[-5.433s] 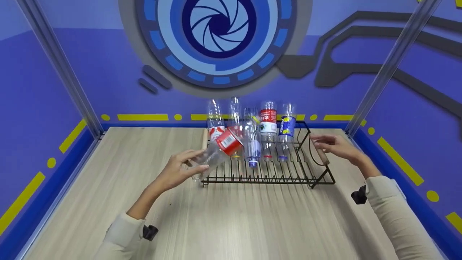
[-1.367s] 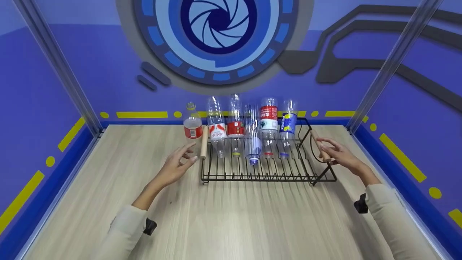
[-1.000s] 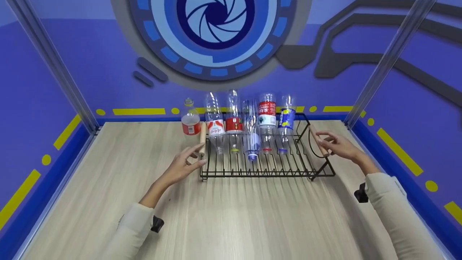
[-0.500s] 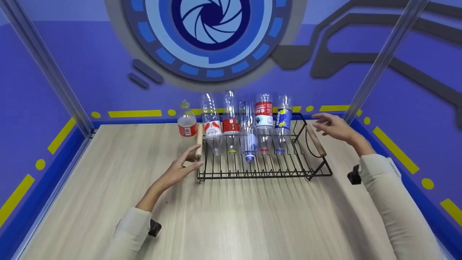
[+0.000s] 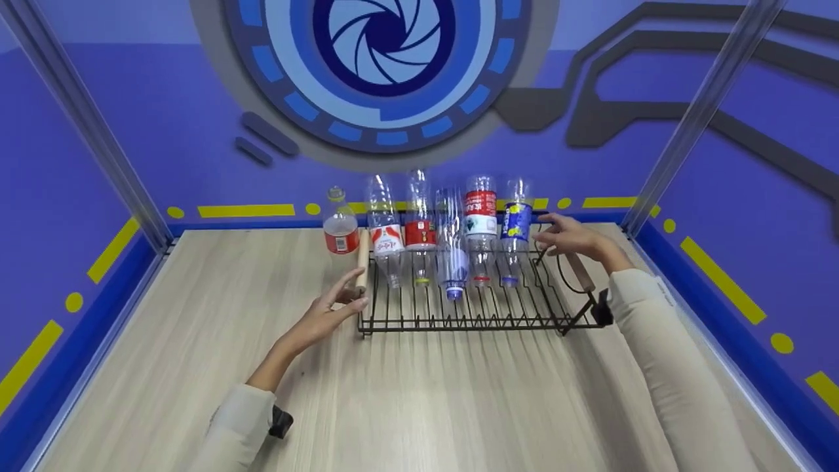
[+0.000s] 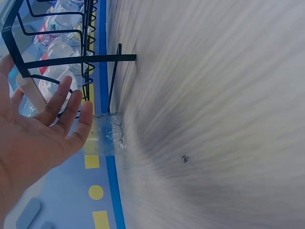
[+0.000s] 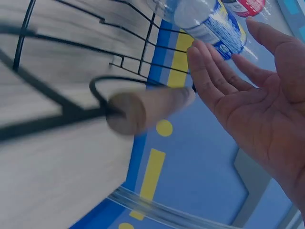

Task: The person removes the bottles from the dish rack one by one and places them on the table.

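Observation:
In the head view a black wire dish rack [image 5: 459, 325] with wooden side handles holds several clear plastic bottles, caps down. My left hand [image 5: 322, 316] is at the rack's left handle [image 5: 363, 259]; its fingers are relaxed, not wrapped round it, and contact is hard to tell. A red-labelled bottle [image 5: 341, 241] stands upright left of the rack. My right hand [image 5: 570, 237] reaches over the right handle [image 5: 580, 272] beside the blue-labelled bottle [image 5: 517, 221]. In the right wrist view its fingers stretch towards that blue label [image 7: 224, 33], with nothing gripped.
Other bottles in the rack include a white-and-red-labelled one [image 5: 387, 238], a red-labelled one [image 5: 420, 231], a blue-capped one [image 5: 452, 255] and a red-and-white one [image 5: 482, 213]. The light wood table [image 5: 406, 400] is bounded by blue panels [image 5: 131, 131] and metal posts.
Earlier my left hand held the red-labelled bottle over the rack; it now stands left of the rack. My right hand has moved left from the right handle to the blue-labelled bottle.

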`<state>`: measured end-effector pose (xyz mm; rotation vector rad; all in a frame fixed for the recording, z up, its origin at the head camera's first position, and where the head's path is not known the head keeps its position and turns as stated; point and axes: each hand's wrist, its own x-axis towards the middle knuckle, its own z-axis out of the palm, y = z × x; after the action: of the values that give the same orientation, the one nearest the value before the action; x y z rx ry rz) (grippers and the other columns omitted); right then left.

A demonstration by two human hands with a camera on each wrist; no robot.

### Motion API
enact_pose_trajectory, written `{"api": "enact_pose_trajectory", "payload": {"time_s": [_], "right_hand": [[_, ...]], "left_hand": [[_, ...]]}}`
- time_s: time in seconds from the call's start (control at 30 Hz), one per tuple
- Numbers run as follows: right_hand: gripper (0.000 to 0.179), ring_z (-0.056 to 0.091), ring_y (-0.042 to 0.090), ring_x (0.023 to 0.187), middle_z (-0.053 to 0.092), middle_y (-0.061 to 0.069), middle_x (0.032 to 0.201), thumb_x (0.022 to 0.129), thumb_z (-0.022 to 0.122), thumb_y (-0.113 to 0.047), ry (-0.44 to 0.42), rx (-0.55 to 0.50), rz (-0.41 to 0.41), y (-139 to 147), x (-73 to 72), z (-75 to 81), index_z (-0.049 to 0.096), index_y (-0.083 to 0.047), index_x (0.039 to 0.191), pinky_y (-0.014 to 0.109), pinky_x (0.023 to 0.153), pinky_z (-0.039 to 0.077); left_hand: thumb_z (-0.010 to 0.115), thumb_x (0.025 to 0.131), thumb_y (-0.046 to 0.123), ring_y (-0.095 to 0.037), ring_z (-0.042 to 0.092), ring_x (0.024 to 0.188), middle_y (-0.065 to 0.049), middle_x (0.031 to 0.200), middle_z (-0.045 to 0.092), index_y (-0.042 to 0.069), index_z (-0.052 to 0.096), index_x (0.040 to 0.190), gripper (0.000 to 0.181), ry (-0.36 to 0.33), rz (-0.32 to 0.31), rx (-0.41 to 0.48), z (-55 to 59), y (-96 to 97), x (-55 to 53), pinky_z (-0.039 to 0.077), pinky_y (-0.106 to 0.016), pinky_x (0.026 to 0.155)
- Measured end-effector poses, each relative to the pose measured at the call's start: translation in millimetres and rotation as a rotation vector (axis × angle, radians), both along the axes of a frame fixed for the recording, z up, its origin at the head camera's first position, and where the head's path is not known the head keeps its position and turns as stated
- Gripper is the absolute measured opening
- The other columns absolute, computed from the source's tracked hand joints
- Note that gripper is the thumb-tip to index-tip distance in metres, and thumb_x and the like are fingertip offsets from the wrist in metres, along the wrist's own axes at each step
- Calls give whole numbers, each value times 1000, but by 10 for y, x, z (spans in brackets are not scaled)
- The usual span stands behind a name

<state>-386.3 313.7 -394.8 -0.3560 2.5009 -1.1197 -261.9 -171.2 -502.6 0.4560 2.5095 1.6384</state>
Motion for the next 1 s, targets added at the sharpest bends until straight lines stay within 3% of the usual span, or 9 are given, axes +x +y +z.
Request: {"api": "enact_pose_trajectory", "payload": {"time_s": [0.27,0.47,0.7,1.0], "right_hand": [[83,49,54,131,34,45,148,109,49,-23,-106,45,-9,-140,-64,-134,-9,9,158,56,113,42],[97,45,52,139,28,41,156,108,52,-30,-254,1,-10,-242,-120,-174,-25,4,155,52,117,40],[102,29,48,150,19,37,162,108,50,-30,-427,-115,-31,-273,-143,-176,-40,-2,148,50,123,30],[99,29,51,149,17,41,160,109,48,-25,-414,-172,-27,-301,-130,-184,-40,-4,150,50,121,32]], "left_hand": [[62,103,33,-30,56,123,-14,130,63,31,33,160,64,-1,-1,-10,15,-17,-1,47,-54,100],[63,102,32,-30,58,120,-14,127,64,30,34,159,64,0,-3,-22,39,-27,-31,47,-52,99],[63,102,34,-29,57,121,-14,130,63,28,33,160,65,-4,-19,-35,83,-12,-22,48,-52,99],[62,103,34,-30,57,122,-14,133,63,28,32,160,65,-6,-17,-24,61,-44,-13,47,-53,100]]}}
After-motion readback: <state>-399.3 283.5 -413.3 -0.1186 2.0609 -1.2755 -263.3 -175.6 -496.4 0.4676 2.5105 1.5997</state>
